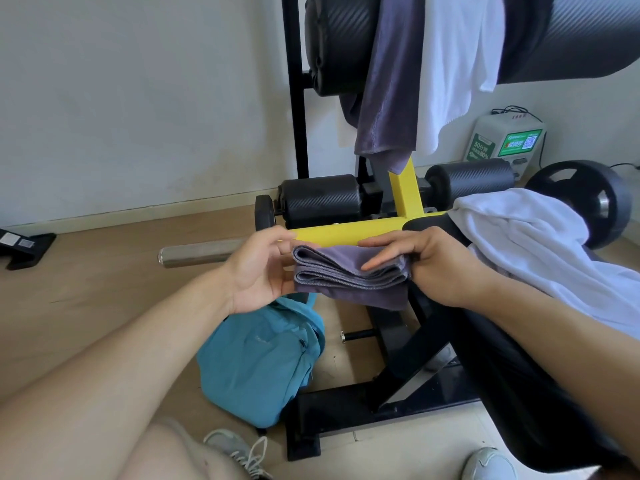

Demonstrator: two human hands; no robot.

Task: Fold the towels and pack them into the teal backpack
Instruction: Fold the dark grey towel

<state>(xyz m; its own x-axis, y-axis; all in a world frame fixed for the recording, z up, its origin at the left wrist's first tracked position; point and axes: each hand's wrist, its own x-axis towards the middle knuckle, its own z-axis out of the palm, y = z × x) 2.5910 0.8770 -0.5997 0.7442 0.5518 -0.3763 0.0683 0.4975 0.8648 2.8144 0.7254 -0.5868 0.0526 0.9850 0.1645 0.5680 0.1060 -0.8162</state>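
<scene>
A folded purple-grey towel (349,278) hangs in the air between my hands, above the floor. My left hand (258,270) holds its left end with curled fingers. My right hand (429,263) grips the right end, fingers lying over the top. The teal backpack (258,362) lies on the wooden floor just below the towel, beside the bench frame. A white towel (540,244) lies crumpled on the black bench pad at right. Another purple towel (388,84) and a white towel (457,64) hang over the upper pad.
A yellow and black gym machine frame (349,233) stands right behind my hands, with black roller pads (320,200) and a weight plate (588,199). A steel bar end (201,252) sticks out left. My shoes (239,452) are at the bottom edge.
</scene>
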